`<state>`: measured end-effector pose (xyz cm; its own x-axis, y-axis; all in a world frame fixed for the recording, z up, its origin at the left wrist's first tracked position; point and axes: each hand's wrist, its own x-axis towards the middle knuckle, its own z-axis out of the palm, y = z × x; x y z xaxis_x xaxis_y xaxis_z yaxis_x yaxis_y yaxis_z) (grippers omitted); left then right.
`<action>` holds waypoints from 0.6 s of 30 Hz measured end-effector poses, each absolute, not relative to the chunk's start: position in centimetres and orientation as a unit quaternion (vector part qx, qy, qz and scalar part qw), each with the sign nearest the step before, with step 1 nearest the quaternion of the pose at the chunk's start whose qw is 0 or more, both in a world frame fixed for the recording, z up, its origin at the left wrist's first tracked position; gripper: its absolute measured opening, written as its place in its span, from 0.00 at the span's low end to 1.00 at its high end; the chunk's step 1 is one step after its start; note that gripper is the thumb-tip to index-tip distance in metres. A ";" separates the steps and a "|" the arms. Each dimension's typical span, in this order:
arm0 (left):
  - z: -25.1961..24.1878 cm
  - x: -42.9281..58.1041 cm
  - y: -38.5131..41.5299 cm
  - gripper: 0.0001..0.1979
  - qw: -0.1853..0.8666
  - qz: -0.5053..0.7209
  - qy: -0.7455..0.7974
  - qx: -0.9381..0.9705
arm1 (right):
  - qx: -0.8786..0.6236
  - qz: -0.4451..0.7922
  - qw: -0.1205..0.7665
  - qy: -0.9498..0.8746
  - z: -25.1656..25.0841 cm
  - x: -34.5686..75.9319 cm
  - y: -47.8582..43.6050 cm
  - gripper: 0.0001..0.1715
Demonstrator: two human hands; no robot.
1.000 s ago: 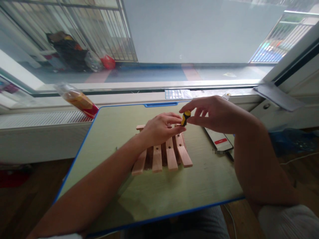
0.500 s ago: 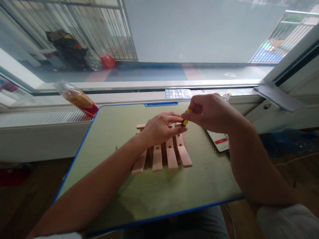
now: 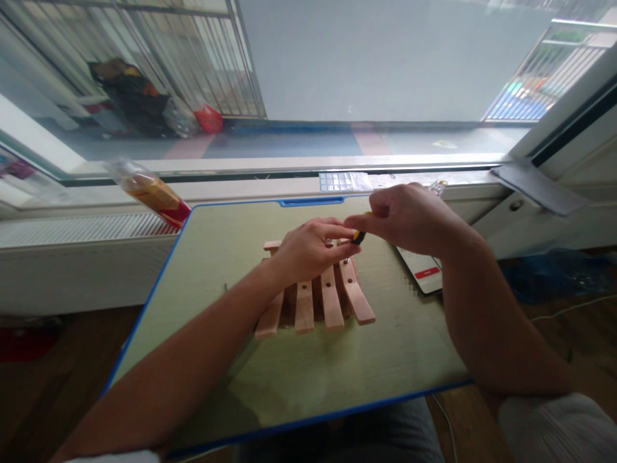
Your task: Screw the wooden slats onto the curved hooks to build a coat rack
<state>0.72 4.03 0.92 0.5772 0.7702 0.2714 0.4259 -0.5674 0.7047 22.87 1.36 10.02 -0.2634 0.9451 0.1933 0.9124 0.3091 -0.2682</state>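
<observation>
A small yellow-and-black screwdriver [image 3: 357,237] stands over the rightmost slat of a wooden slatted piece [image 3: 304,305]. My right hand [image 3: 405,215] is closed around the top of its handle, hiding most of the yellow. Lower down, my left hand [image 3: 313,247] pinches the black part between thumb and fingers. The left palm and forearm lie over the slats and cover their far ends. Dark round holes show in several slats. The screwdriver's tip is hard to make out.
The wooden piece rests on a small table [image 3: 385,347] with a blue edge. A tablet-like device [image 3: 424,273] lies at its right side. Beyond the left corner leans a bread bag [image 3: 154,193]. A small metal rod [image 3: 226,287] lies left of the slats. A window sill runs behind.
My right hand has turned slightly on the screwdriver handle, and its thumb has shifted left, covering more yellow. The rightmost slat's near end has swung a little to the right.
</observation>
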 end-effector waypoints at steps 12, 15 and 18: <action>0.7 0.6 4.2 0.16 0.280 0.272 0.348 0.852 | -0.473 0.152 0.163 -0.852 10.7 24.1 0.9 0.16; 0.9 0.6 4.1 0.17 0.271 0.275 0.357 0.851 | -0.496 0.121 0.159 -0.845 10.7 23.7 0.8 0.15; 0.9 0.6 3.9 0.18 0.270 0.280 0.373 0.842 | -0.498 0.114 0.162 -0.844 10.7 23.4 0.7 0.15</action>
